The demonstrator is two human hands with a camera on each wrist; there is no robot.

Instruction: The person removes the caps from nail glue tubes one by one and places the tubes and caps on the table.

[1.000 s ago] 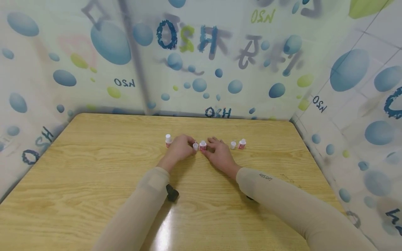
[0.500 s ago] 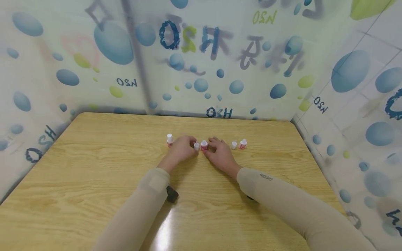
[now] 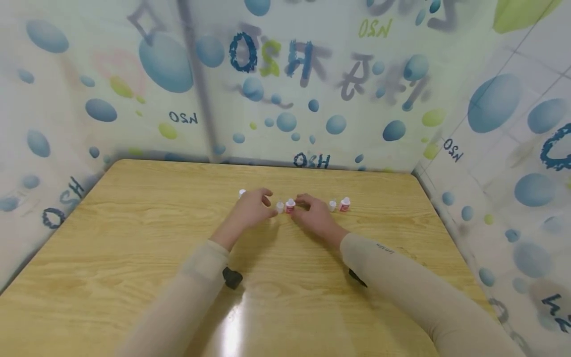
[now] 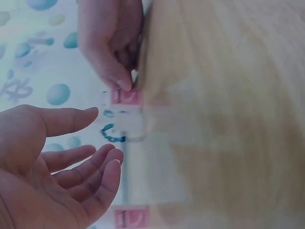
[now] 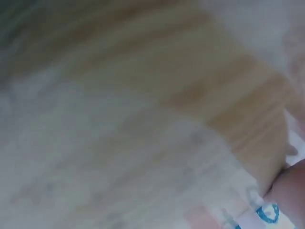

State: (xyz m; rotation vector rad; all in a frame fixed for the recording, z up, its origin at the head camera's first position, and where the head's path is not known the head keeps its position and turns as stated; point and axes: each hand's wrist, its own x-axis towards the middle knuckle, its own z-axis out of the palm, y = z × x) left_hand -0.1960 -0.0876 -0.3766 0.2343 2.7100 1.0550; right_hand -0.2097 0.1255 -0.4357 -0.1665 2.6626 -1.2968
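A wooden table (image 3: pixel 285 307) lies beneath both hands. The left hand (image 3: pixel 251 209) has its fingers loosely parted; the right hand (image 3: pixel 315 214) curls at the middle bottle (image 3: pixel 290 206), though I cannot tell whether it grips it. Another bottle (image 3: pixel 242 192) is partly hidden behind the left hand, and a third bottle (image 3: pixel 345 205) stands right of the right hand. A small cup (image 3: pixel 280 208) sits between the hands, a second cup (image 3: pixel 332 205) just beyond the right.

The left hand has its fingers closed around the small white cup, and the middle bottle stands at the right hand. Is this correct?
Not quite: the left hand is not closed around the small white cup. The left wrist view shows its fingers open, holding nothing. The middle bottle does stand at the right hand.
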